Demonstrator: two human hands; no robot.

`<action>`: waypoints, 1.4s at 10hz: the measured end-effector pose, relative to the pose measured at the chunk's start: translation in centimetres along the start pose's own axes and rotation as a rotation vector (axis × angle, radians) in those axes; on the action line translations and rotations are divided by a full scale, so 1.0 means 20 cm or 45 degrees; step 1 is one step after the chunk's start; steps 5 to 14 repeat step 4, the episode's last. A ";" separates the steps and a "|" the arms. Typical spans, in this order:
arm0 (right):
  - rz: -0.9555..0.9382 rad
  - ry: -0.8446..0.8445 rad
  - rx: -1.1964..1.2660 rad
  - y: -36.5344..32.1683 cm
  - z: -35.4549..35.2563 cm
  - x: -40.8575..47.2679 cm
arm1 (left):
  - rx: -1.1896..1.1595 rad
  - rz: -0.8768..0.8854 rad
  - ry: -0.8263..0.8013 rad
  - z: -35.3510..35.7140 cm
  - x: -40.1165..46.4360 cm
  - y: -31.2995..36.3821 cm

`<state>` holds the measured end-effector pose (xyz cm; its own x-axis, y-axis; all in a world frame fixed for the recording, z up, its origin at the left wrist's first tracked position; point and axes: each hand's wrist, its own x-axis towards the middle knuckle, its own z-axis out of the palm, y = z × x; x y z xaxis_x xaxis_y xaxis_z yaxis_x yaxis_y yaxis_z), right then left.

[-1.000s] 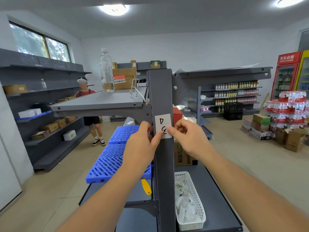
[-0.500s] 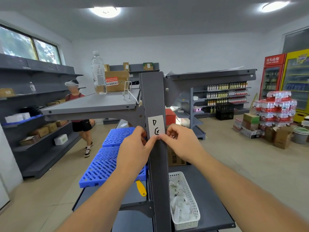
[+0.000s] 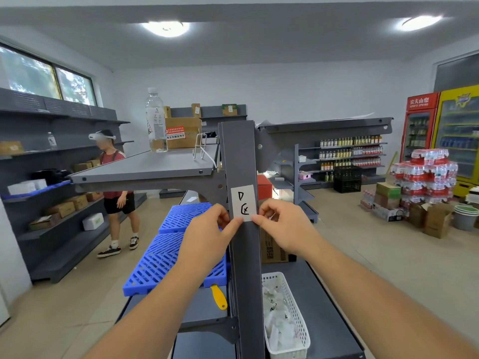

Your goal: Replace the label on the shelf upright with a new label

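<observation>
A grey shelf upright [image 3: 242, 156] stands straight ahead of me. On its face sits a white label [image 3: 242, 202] with black handwritten marks. My left hand [image 3: 210, 238] touches the label's lower left corner with its thumb tip. My right hand [image 3: 282, 228] pinches the lower right corner between thumb and forefinger. The label lies flat against the upright, and both hands are at its bottom edge.
A white basket [image 3: 298, 320] of label scraps sits on the lower shelf to the right of the upright. Blue plastic grids [image 3: 168, 257] and a yellow scraper [image 3: 219, 297] lie to the left. A water bottle [image 3: 156, 120] stands on the upper shelf. A person [image 3: 116, 193] stands at the left wall shelving.
My head view has drifted right and slightly up. Both hands have stayed at the label's bottom corners, with the fingertips shifting a little lower along its edge.
</observation>
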<state>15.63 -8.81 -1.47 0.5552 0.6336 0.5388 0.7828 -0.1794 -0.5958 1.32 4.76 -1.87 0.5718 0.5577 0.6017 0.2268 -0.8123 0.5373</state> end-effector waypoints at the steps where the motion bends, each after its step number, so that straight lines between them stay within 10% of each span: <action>1: -0.008 -0.035 -0.004 0.00 -0.02 -0.01 | -0.054 -0.005 -0.039 0.00 0.01 -0.02; 14: -0.096 0.041 0.056 -0.11 -0.19 -0.17 | -0.152 -0.068 -0.113 -0.03 -0.03 -0.03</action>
